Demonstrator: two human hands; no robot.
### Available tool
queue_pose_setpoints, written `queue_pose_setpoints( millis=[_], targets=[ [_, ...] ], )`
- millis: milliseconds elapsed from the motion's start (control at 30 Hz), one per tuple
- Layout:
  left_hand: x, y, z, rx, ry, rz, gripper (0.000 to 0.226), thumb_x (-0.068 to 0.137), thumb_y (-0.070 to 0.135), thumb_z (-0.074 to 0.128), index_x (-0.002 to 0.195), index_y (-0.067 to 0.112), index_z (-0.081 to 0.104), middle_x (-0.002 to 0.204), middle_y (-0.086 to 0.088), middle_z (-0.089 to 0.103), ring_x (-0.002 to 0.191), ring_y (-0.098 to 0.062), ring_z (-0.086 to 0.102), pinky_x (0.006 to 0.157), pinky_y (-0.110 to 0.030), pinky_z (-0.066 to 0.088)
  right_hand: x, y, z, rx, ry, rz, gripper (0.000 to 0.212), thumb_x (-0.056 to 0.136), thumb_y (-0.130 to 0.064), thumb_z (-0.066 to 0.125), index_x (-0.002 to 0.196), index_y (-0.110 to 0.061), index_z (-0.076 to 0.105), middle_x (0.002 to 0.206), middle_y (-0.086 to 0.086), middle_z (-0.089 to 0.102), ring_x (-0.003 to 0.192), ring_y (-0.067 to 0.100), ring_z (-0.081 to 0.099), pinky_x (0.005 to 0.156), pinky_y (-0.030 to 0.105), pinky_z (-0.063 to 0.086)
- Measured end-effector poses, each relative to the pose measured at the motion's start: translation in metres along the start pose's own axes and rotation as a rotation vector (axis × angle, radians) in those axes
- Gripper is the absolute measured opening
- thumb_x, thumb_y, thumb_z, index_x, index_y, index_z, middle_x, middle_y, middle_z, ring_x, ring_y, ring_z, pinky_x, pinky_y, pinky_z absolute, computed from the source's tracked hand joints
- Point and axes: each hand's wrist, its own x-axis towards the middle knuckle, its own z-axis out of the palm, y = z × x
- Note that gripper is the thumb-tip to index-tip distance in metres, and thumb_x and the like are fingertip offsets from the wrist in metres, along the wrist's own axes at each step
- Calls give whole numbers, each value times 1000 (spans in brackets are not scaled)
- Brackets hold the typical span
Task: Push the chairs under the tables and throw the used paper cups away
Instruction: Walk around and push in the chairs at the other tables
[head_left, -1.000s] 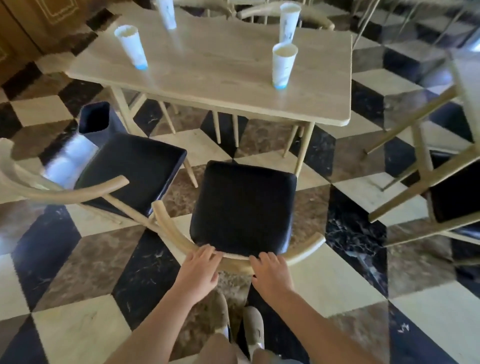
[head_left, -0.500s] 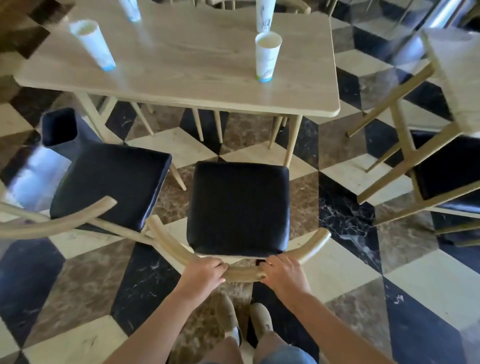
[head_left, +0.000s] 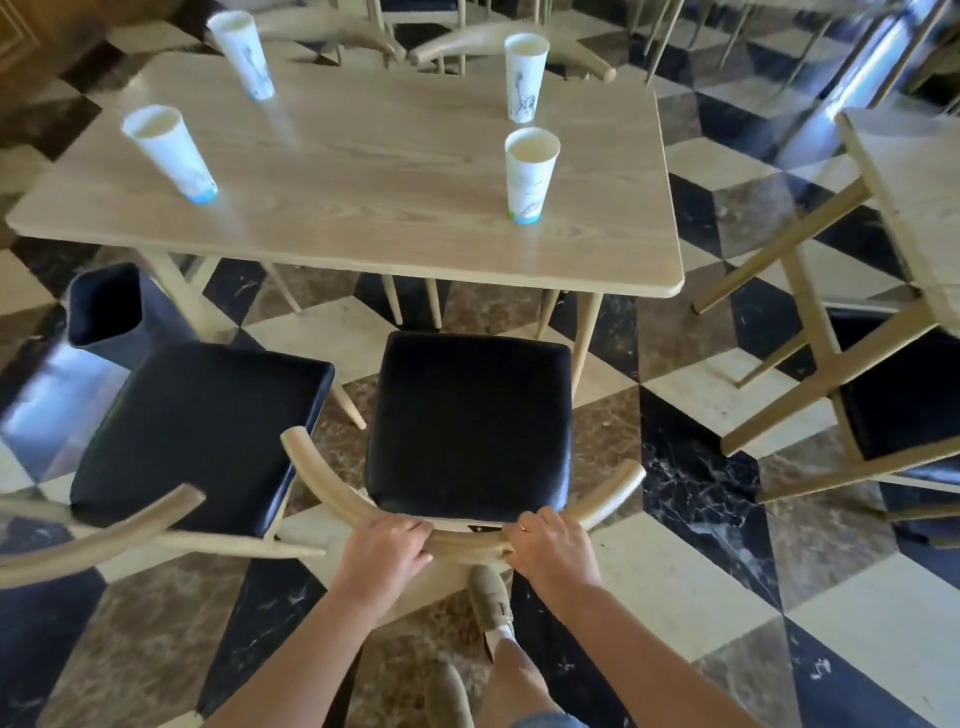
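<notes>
Both hands now wrap the backrest, chair (head_left: 470, 421) nearer the worktop (head_left: 363, 171): left hand (head_left: 384, 556), right hand (head_left: 553, 551), fingers clenched on it. Chair-pushing step; next, slide seat straight under. Cups (head_left: 531, 174) untouched.

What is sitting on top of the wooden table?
Four paper cups stand upright on the table: near left, far left, far right, near right. Whether they are empty cannot be told.

Checkered marble floor (head_left: 691, 582), beige shoes (head_left: 491, 597)
</notes>
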Motion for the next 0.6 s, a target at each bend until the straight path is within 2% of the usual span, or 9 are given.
queue_pose_setpoints(
  millis=[200, 600],
  targets=[
    [64, -11, -10, 32, 3, 19, 42, 40, 28, 93, 75, 14, 75, 68, 2, 72, 59, -15, 67, 57, -28, 56, 57, 35, -9, 13, -2, 24, 33, 41, -36, 90, 59, -19, 67, 53, -3, 55, 50, 18, 54, 42, 28, 49],
    [175, -49, -24, 64, -62, 71, 38, 36, 22, 94, 64, 11, 70, 56, 0, 66, 48, -15, 63, 42, -24, 52, 153, 76, -33, 6, -22, 69, 34, 43, -36, 92, 61, -19, 68, 54, -2, 58, 50, 18, 55, 42, 27, 47]
  ],
)
